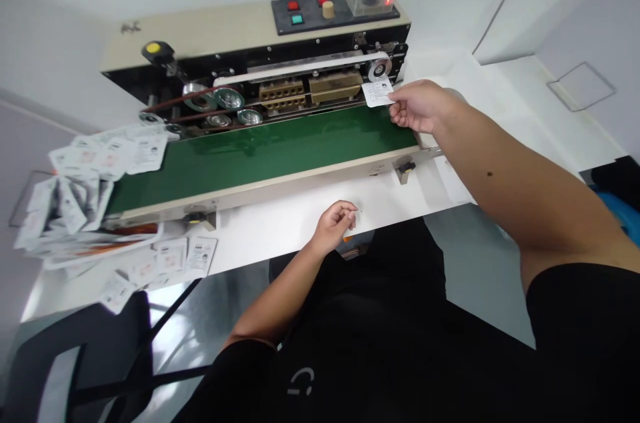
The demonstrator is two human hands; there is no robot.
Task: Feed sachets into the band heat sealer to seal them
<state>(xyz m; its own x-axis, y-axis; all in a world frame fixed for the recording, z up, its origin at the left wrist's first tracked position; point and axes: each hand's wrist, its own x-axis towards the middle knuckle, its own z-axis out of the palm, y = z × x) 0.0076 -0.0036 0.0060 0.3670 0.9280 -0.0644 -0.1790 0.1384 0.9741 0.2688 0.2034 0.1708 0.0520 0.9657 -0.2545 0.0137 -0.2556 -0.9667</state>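
Between the thumb and fingers of my right hand (417, 106) is a small white printed sachet (377, 93). That hand is closed on the sachet's right edge, at the right end of a band sealing machine (200, 30). The sachet's top edge lies by the metal roller (379, 68) and white band, above the green conveyor belt (270, 143). My left hand (336, 226) rests at the table's front edge, below the conveyor. Its fingers are curled in, and no object shows in them.
Many white sachets (147, 151) are heaped at the belt's left end, over a white tray (160, 233). Several more sachets (201, 256) lie on the white table (270, 226). A control panel (313, 13) with buttons tops the machine. A black chair (115, 336) stands lower left.
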